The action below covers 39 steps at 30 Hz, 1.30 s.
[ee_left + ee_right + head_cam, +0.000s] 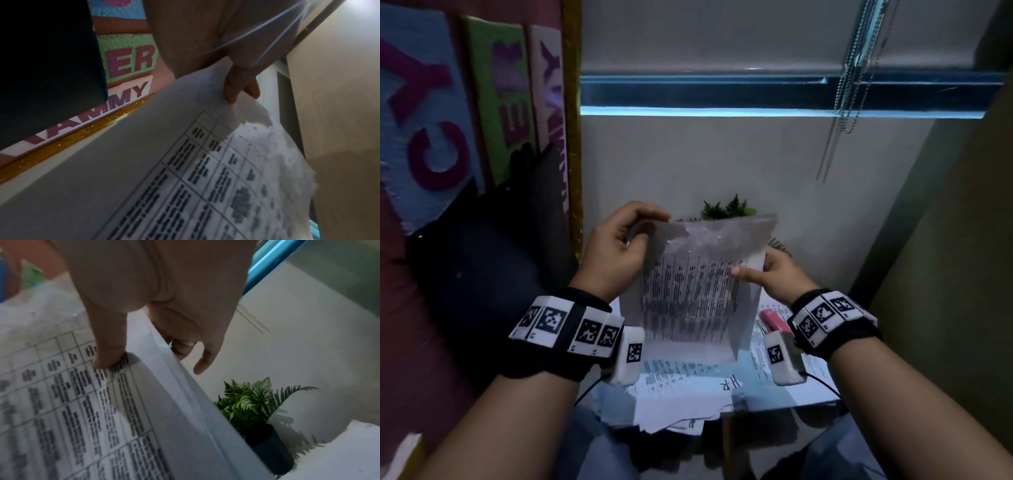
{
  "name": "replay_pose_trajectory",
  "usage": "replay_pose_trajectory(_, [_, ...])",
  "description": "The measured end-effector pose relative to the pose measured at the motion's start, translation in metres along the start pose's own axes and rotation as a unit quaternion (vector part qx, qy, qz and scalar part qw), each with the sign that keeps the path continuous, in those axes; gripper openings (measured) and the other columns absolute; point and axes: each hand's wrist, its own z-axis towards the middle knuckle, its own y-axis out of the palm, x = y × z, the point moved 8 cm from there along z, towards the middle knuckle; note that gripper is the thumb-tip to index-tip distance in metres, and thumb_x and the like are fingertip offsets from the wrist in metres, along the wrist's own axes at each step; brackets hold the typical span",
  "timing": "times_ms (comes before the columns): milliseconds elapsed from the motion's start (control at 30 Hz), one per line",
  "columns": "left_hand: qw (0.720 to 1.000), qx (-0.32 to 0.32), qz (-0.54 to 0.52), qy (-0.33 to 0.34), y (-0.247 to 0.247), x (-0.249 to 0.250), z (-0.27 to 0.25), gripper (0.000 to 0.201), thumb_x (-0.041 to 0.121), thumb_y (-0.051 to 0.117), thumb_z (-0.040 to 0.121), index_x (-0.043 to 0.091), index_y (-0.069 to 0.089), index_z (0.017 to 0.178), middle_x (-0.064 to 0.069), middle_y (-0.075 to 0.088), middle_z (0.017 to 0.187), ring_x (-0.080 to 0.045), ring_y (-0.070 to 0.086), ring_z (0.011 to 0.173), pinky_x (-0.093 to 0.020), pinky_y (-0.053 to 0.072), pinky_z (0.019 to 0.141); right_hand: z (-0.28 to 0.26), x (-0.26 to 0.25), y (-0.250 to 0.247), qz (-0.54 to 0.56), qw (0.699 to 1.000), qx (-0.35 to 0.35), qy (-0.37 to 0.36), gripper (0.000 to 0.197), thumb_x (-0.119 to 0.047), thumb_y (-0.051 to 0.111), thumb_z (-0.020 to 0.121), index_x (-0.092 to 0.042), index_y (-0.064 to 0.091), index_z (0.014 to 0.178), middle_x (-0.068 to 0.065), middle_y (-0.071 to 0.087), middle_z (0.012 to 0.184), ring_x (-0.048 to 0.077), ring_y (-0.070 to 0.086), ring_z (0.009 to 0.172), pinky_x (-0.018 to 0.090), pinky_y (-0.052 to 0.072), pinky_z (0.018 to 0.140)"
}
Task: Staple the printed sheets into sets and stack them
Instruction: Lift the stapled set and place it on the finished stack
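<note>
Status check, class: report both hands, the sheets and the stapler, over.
Left hand pinches held sheets at top corner; right hand grips their right edge. Pink stapler idle on loose papers. Nothing in the way.

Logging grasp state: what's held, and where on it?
The printed sheets, held up with both hands: left hand pinches the top left corner, right hand grips the right edge.

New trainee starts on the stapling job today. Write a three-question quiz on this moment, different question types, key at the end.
1. True or false: both hands hold the printed sheets off the table.
2. Where does the pink stapler lie? A) in the left hand B) on the papers on the table, by the right hand C) on the plant
3. Fill in: the right thumb presses the sheets' ____ face.

Key: 1 true; 2 B; 3 printed.
</note>
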Motion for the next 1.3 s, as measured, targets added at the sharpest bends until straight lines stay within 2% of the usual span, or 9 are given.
replay_pose_trajectory(167, [0.972,0.030,-0.052,-0.226,-0.008,-0.068,-0.015,0.077,0.020,0.075,0.076,0.024,0.031,0.140,0.005,0.042,0.140,-0.006,0.045,0.125,-0.021,0.038,0.101,0.000,-0.002,-0.006,0.035,0.997,0.057,-0.033,0.016,-0.013,0.073,0.077,-0.019,0.065,0.090,-0.007,0.073,0.089,0.008,0.068,0.092,0.036,0.049,0.097])
replay_pose_trajectory(267, [0.925,0.002,-0.158,-0.346,0.010,-0.108,-0.041,0.054,0.017,0.067,0.082,0.016,0.044,0.131,0.000,0.064,0.119,-0.006,0.064,0.099,-0.024,0.051,0.083,-0.002,0.008,-0.010,0.031,0.997,0.072,-0.015,0.014,-0.017,0.075,0.075,-0.017,0.069,0.088,0.002,0.074,0.093,0.018,0.069,0.094,0.041,0.049,0.097])
replay_pose_trajectory(567, [0.955,0.140,-0.038,-0.260,0.010,-0.107,-0.038,0.024,0.007,0.053,0.092,0.030,0.055,0.099,0.003,0.064,0.103,-0.018,0.060,0.100,-0.034,0.048,0.090,-0.002,0.019,-0.015,-0.056,0.982,0.177,-0.033,0.023,-0.032,0.067,0.084,-0.026,0.062,0.105,-0.003,0.062,0.113,0.019,0.055,0.112,0.045,0.044,0.101])
replay_pose_trajectory(700, [0.958,0.191,-0.023,-0.213,0.011,-0.096,-0.040,0.019,0.022,0.051,0.096,0.024,0.052,0.077,0.004,0.056,0.072,-0.008,0.051,0.069,-0.028,0.043,0.068,-0.008,0.010,-0.020,-0.018,0.964,0.259,-0.058,0.023,-0.037,0.066,0.084,-0.021,0.065,0.101,-0.009,0.064,0.098,0.009,0.058,0.097,0.035,0.050,0.090])
replay_pose_trajectory(800, [0.958,0.086,-0.065,-0.264,0.032,-0.112,-0.048,0.037,0.053,0.054,0.087,0.021,0.053,0.104,0.001,0.065,0.100,-0.011,0.060,0.092,-0.031,0.048,0.082,-0.007,0.018,-0.015,0.070,0.965,0.246,-0.057,0.024,-0.029,0.061,0.090,-0.020,0.061,0.111,-0.012,0.066,0.090,0.003,0.062,0.085,0.017,0.051,0.070])
replay_pose_trajectory(900, [0.954,-0.012,-0.039,-0.298,0.038,-0.125,-0.053,0.029,0.030,0.060,0.090,0.031,0.046,0.115,0.004,0.062,0.114,-0.014,0.060,0.108,-0.038,0.046,0.097,-0.006,0.020,-0.022,0.087,0.957,0.268,-0.070,0.018,-0.024,0.064,0.088,-0.021,0.062,0.105,-0.010,0.069,0.092,0.004,0.065,0.087,0.021,0.051,0.077])
replay_pose_trajectory(1033, [0.955,0.095,-0.068,-0.274,0.014,-0.118,-0.044,0.019,0.012,0.052,0.095,0.031,0.055,0.094,0.003,0.066,0.097,0.001,0.064,0.089,-0.020,0.052,0.081,0.009,0.024,-0.021,0.110,0.980,0.161,-0.030,0.034,-0.022,0.070,0.083,-0.017,0.051,0.111,-0.004,0.067,0.097,0.006,0.065,0.083,0.022,0.051,0.069])
replay_pose_trajectory(1100, [0.953,0.117,-0.056,-0.274,0.011,-0.122,-0.040,0.023,0.013,0.053,0.095,0.035,0.053,0.101,0.005,0.065,0.107,-0.010,0.062,0.103,-0.035,0.049,0.094,0.016,0.029,-0.010,0.016,0.996,0.084,0.000,0.033,-0.024,0.069,0.085,-0.021,0.051,0.113,-0.010,0.066,0.098,0.002,0.062,0.084,0.016,0.048,0.066])
replay_pose_trajectory(1300, [0.957,0.074,-0.029,-0.279,0.022,-0.129,-0.036,0.029,0.011,0.050,0.095,0.019,0.042,0.121,0.000,0.058,0.119,-0.020,0.055,0.114,-0.045,0.043,0.102,0.011,0.016,-0.013,-0.092,0.972,0.191,-0.098,0.014,-0.029,0.057,0.092,-0.030,0.054,0.106,-0.012,0.064,0.099,0.012,0.063,0.095,0.029,0.050,0.084])
